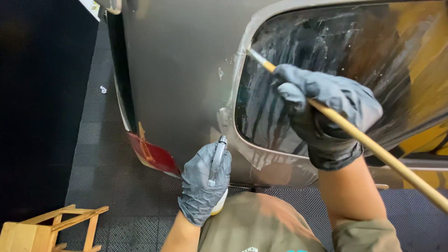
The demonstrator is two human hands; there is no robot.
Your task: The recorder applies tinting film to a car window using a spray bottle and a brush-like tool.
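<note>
The right hand [329, 112] is gripping a long wooden-handled brush [354, 133], working its tip along the window's [336, 60] upper-left seal; the left hand [204, 179] is clutching a spray bottle [217, 161]. Foam is streaking the glass, so cleaning seems midway, unrinsed.

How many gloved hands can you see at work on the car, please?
2: the left hand holds a spray bottle low beside the window; the right hand grips a long wooden stick against the window's edge.

Leaving open floor [98, 140] to the left of the grey car body [177, 70], blocking straight ahead with the soapy window [326, 60], crowding low left with a wooden stool [51, 228] and red tail light [154, 156].
</note>
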